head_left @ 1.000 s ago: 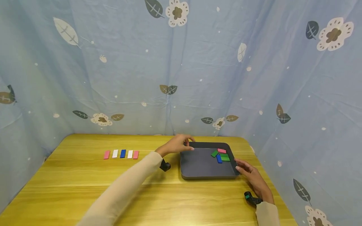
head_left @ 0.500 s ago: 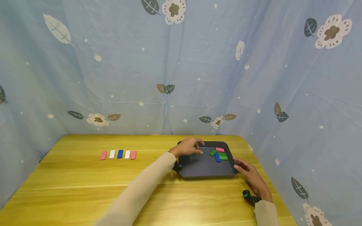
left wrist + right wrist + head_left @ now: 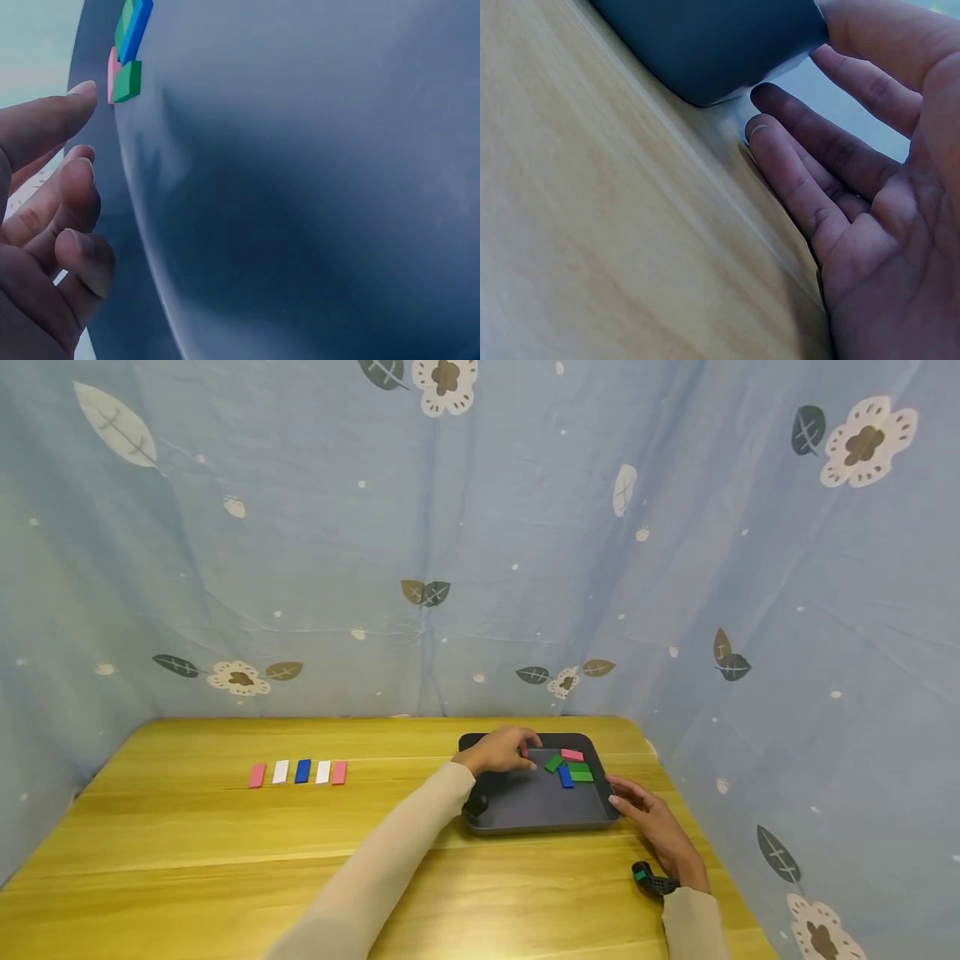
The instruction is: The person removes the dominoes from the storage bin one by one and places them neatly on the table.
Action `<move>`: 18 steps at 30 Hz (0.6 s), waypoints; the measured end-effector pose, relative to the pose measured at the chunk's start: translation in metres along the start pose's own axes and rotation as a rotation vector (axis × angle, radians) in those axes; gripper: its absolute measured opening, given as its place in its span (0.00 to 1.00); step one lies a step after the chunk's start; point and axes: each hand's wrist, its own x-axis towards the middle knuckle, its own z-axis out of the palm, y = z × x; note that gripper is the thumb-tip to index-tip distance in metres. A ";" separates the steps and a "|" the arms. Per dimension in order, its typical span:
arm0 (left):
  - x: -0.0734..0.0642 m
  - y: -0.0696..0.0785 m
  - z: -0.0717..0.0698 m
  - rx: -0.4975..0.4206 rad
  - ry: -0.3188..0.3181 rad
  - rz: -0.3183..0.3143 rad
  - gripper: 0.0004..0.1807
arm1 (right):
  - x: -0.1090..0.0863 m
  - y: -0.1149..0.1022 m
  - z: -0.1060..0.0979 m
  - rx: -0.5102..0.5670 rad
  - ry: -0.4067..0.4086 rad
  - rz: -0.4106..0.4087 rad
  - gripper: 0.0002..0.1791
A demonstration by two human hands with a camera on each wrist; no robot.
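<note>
My left hand (image 3: 501, 750) is held over the left part of a dark grey tray (image 3: 536, 828), its fingers loosely bent and nothing between them. In the left wrist view the thumb and fingers stand apart from the small coloured tiles. Those lie in the tray's right part: a pink tile (image 3: 572, 755), a blue tile (image 3: 566, 777) and three green ones, such as a green tile (image 3: 553, 763). At the tray's right side rests my right hand (image 3: 656, 822), with relaxed fingers and thumb against the wall. In the right wrist view its fingers (image 3: 787, 161) extend beside the tray's corner.
A spaced row of tiles lies on the wooden table (image 3: 225, 860) to the left: a pink tile (image 3: 257, 776), a white tile (image 3: 281, 772), a blue tile (image 3: 302, 771), another white and another pink. A patterned blue curtain (image 3: 337, 543) hangs behind and at both sides.
My left hand has moved right, from the tray's left rim to over its inside. The right hand stays at the tray's side. The whole scene shifts slightly left as the head view turns.
</note>
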 end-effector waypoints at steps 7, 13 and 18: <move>0.005 -0.005 0.009 -0.003 -0.033 -0.052 0.26 | 0.003 0.003 0.002 0.035 -0.007 0.014 0.31; 0.012 -0.004 0.015 -0.010 -0.069 -0.044 0.29 | 0.003 0.003 0.000 0.051 0.003 0.018 0.30; 0.022 -0.001 0.021 -0.032 -0.096 -0.041 0.32 | 0.004 0.003 -0.003 0.061 0.008 0.014 0.30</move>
